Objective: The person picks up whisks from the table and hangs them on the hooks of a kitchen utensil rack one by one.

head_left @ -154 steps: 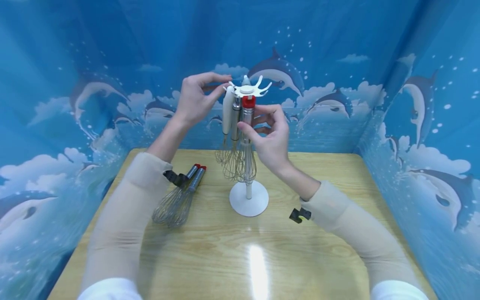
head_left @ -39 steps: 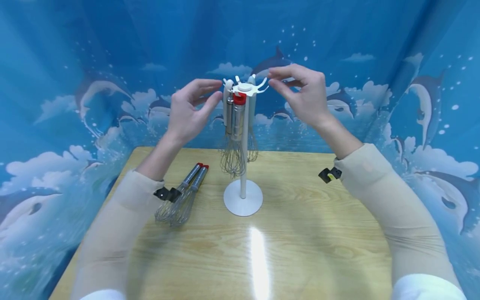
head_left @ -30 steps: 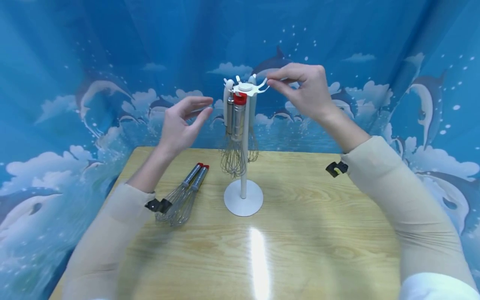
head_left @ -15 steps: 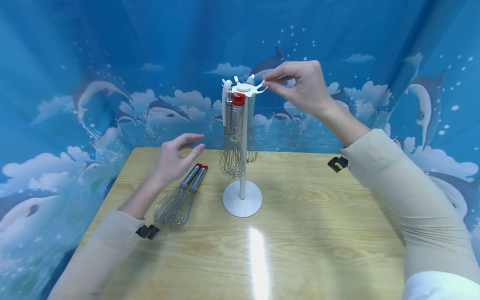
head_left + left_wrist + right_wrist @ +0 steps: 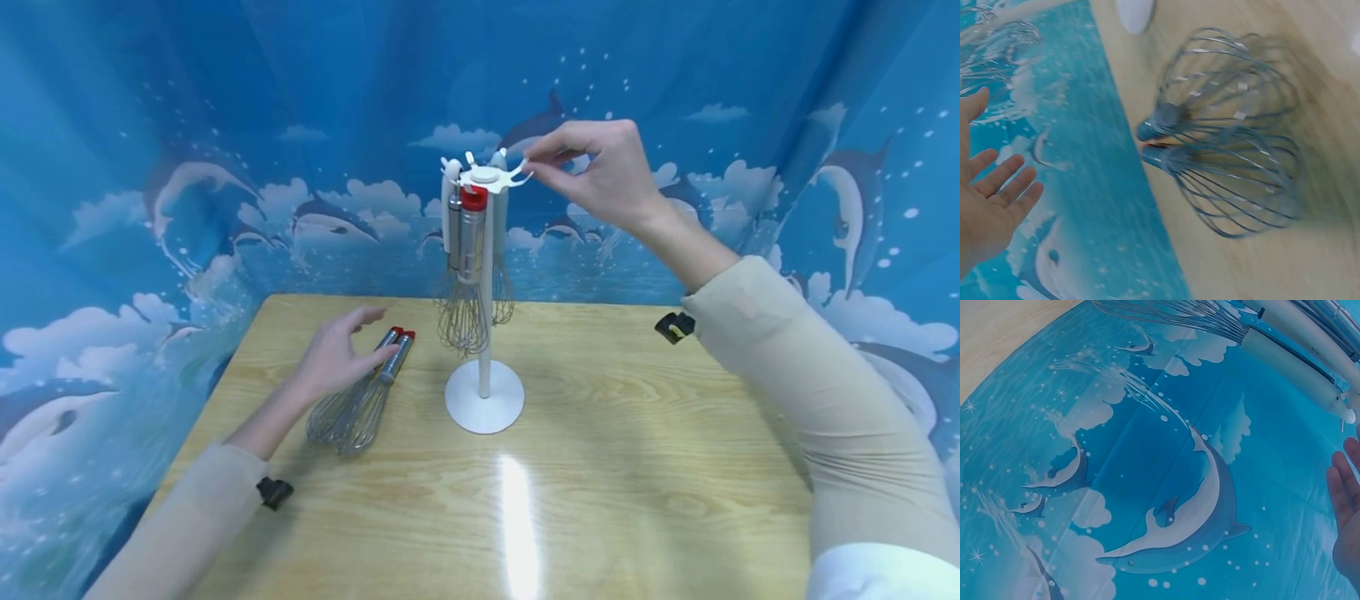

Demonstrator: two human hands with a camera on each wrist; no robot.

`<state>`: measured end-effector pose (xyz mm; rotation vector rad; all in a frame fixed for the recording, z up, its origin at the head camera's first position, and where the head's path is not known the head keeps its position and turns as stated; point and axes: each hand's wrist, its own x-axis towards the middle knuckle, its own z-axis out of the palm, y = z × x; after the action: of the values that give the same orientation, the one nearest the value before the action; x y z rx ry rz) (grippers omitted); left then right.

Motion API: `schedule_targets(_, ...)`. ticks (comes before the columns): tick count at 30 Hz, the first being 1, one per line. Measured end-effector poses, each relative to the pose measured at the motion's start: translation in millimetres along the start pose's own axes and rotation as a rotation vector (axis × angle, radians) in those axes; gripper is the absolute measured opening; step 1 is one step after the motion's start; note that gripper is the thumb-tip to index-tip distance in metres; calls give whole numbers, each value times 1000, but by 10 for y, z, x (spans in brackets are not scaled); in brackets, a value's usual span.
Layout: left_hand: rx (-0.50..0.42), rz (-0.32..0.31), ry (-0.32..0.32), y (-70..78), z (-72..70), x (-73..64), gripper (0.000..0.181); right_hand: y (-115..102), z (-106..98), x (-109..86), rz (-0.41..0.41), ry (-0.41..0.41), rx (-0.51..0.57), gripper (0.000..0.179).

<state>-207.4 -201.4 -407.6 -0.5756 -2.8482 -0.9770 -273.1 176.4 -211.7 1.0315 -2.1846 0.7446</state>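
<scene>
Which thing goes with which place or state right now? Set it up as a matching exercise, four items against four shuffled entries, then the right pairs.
Things:
1. Left hand
2. Right hand
3. Two loose whisks
4. Red-ended whisk in front

Places and states:
A. Hanging from the white stand
B. Near the loose whisks' handles, gripping nothing
C. Pinching a hook at the stand's top
D. Lying on the wooden table

Pairs: 1-B, 2-C, 3-D, 4-A

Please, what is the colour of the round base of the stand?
The round base is white, best seen from the head.
</scene>
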Motion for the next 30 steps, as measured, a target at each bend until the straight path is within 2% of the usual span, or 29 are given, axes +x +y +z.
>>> schedule_targets(5,21,-84,-79,-219,11,-38,83,-12,0,9,6,-4,-1,13)
schedule_targets(9,45,-128,-118,-396,-8,-32,86,-23,-4,18,12,-3,3,13)
schedule_targets(13,78,-143,-150,-540,-29,0,79,-14,-1,6,10,3,16,13)
schedule_targets(18,135,-176,-204,-684,10,40,74,20,20,-9,-12,10,28,14)
schedule_targets(27,122,-209,-260,-880,138,73,72,36,24,-13,-47,17,29,14)
schedule_targets(30,134,-211,-273,-920,166,88,72,30,20,-9,-32,21,25,14)
